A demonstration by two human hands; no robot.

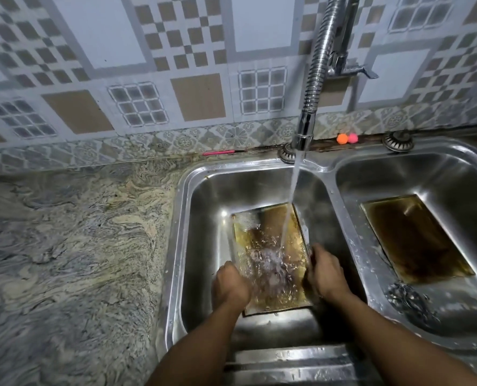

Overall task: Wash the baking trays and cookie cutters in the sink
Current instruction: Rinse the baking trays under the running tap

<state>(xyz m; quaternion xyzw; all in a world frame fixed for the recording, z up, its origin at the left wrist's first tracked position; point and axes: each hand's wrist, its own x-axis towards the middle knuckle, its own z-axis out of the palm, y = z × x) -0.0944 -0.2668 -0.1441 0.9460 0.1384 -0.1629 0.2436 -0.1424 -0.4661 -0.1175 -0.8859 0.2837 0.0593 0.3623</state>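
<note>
A stained golden-brown baking tray (270, 227) lies in the left basin of a steel double sink (201, 213), under running water from the tap (305, 129). My left hand (230, 285) grips the tray's left edge and my right hand (328, 274) grips its right edge. Water splashes over the tray's middle. A second, darker baking tray (415, 240) lies flat in the right basin. A metal scourer (410, 300) sits in front of it. No cookie cutters are visible.
A marbled granite counter (73, 260) spreads to the left of the sink. The tiled wall stands behind it. Orange and pink small balls (347, 138) and a pink stick (220, 153) lie along the back ledge. Two drain strainers (398, 141) rest on the sink's back rim.
</note>
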